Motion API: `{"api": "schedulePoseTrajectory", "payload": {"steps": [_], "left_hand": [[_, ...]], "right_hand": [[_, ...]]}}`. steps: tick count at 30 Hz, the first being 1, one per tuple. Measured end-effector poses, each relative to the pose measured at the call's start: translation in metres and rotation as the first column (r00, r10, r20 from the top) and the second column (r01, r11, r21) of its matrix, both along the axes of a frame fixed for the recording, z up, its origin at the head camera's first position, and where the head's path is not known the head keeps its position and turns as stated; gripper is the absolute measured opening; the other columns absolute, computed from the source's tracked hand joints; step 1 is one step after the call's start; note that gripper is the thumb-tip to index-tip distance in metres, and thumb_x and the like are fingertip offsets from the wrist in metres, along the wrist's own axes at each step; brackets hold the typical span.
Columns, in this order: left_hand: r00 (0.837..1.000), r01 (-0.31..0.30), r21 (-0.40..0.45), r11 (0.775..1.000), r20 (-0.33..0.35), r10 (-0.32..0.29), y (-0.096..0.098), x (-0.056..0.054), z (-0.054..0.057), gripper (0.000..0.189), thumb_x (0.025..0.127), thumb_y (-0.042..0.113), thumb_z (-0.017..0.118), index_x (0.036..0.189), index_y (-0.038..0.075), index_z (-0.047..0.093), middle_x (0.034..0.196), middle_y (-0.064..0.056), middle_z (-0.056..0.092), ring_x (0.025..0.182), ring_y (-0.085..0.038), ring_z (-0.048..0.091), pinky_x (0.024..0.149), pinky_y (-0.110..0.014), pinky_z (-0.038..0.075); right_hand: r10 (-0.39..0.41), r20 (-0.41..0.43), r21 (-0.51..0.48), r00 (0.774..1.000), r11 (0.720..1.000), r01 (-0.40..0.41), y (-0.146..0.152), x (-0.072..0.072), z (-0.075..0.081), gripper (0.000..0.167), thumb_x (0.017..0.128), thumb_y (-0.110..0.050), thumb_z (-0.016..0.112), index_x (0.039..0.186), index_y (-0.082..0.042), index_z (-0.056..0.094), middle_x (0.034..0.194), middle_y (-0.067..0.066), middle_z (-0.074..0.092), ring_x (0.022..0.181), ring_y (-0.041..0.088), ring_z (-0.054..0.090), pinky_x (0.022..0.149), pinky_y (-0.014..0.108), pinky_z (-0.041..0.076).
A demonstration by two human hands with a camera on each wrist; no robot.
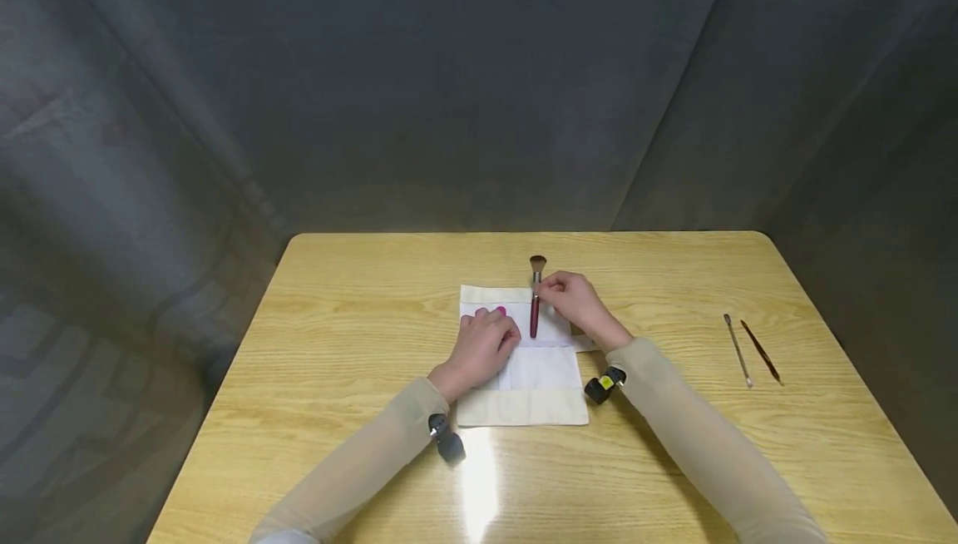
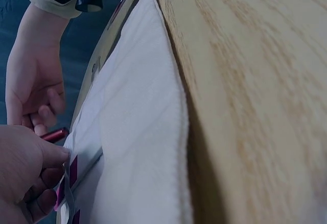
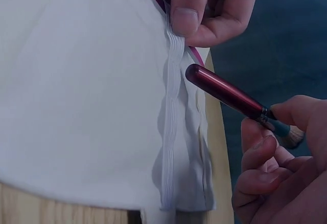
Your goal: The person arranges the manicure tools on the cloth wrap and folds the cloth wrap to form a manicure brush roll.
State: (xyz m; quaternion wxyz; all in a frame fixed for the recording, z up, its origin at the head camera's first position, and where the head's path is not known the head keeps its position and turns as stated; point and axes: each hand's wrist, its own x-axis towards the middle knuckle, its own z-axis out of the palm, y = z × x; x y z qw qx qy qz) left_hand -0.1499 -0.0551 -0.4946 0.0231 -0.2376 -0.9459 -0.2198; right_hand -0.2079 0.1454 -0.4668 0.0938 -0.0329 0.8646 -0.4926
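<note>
A cream-and-white fabric brush roll [image 1: 542, 371] lies unfolded on the table, with a gathered elastic band [image 3: 172, 117] along its pocket. My left hand [image 1: 485, 344] pinches the band's edge between thumb and fingers. Above the roll, my right hand [image 1: 576, 299] holds a makeup brush [image 1: 535, 317] near its ferrule, bristles away from me. The brush's dark red handle [image 3: 225, 90] points at the pocket opening beside the left thumb. Magenta pieces [image 2: 73, 169] show at the band by the left fingers, mostly hidden by them.
On the wooden table [image 1: 359, 311], a thin silver double-ended tool [image 1: 738, 350] and a slim dark brush [image 1: 762, 353] lie apart to the right. A strap [image 1: 585, 343] sticks out from the roll's right side. Grey curtains [image 1: 479, 111] hang behind and at both sides.
</note>
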Motion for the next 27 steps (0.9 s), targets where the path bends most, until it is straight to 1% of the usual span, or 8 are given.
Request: {"api": "schedulePoseTrajectory", "payload": {"steps": [5, 8, 12, 18, 22, 27], "left_hand": [[1.000, 0.000, -0.008, 1.000, -0.014, 0.000, 0.000, 0.000, -0.002, 0.004, 0.092, 0.021, 0.066, 0.089, 0.021, 0.068, 0.081, 0.010, 0.051, 0.082, -0.015, 0.047, 0.078, -0.039, 0.035], [1.000, 0.002, -0.006, 1.000, -0.024, -0.002, 0.000, 0.000, -0.002, 0.005, 0.093, 0.021, 0.065, 0.089, 0.020, 0.069, 0.081, 0.010, 0.051, 0.082, -0.015, 0.047, 0.078, -0.039, 0.035], [0.999, 0.008, 0.000, 1.000, -0.031, -0.008, 0.000, 0.000, -0.001, 0.006, 0.094, 0.023, 0.065, 0.089, 0.020, 0.069, 0.081, 0.010, 0.051, 0.082, -0.016, 0.048, 0.077, -0.039, 0.035], [1.000, 0.004, -0.006, 1.000, -0.016, -0.004, 0.000, 0.002, -0.001, 0.007, 0.094, 0.024, 0.065, 0.089, 0.021, 0.069, 0.080, 0.010, 0.050, 0.082, -0.015, 0.047, 0.077, -0.039, 0.035], [1.000, 0.001, -0.005, 1.000, -0.005, -0.001, 0.001, 0.003, -0.002, 0.008, 0.095, 0.025, 0.065, 0.089, 0.021, 0.068, 0.079, 0.011, 0.049, 0.083, -0.015, 0.047, 0.078, -0.038, 0.035], [1.000, 0.001, -0.005, 1.000, -0.007, -0.001, 0.001, 0.003, -0.002, 0.008, 0.095, 0.024, 0.065, 0.089, 0.021, 0.069, 0.081, 0.010, 0.051, 0.084, -0.016, 0.048, 0.078, -0.039, 0.035]], "right_hand": [[-0.005, -0.011, -0.012, 1.000, 1.000, 0.004, -0.006, -0.002, -0.004, 0.030, 0.096, -0.030, 0.063, 0.102, 0.000, 0.065, 0.086, 0.009, 0.065, 0.062, 0.015, 0.052, 0.054, 0.027, 0.041], [0.000, -0.016, -0.031, 1.000, 1.000, -0.001, -0.010, -0.002, -0.007, 0.028, 0.096, -0.027, 0.064, 0.101, 0.001, 0.066, 0.085, 0.009, 0.066, 0.061, 0.014, 0.051, 0.053, 0.027, 0.040], [0.000, 0.005, -0.054, 1.000, 0.999, 0.001, -0.013, 0.000, -0.008, 0.027, 0.095, -0.026, 0.065, 0.100, 0.000, 0.065, 0.085, 0.009, 0.065, 0.063, 0.014, 0.051, 0.055, 0.026, 0.040], [0.015, 0.007, -0.033, 1.000, 0.999, -0.015, -0.016, 0.004, -0.012, 0.028, 0.095, -0.027, 0.065, 0.100, 0.000, 0.065, 0.084, 0.009, 0.064, 0.064, 0.014, 0.052, 0.056, 0.027, 0.041], [0.014, 0.021, -0.028, 1.000, 1.000, -0.014, -0.017, 0.006, -0.015, 0.026, 0.095, -0.027, 0.065, 0.099, -0.001, 0.065, 0.082, 0.010, 0.064, 0.062, 0.014, 0.051, 0.054, 0.027, 0.041], [0.018, 0.032, -0.026, 0.999, 1.000, -0.017, -0.019, 0.010, -0.018, 0.026, 0.094, -0.025, 0.064, 0.101, 0.000, 0.064, 0.078, 0.010, 0.062, 0.058, 0.013, 0.049, 0.053, 0.027, 0.039]]}}
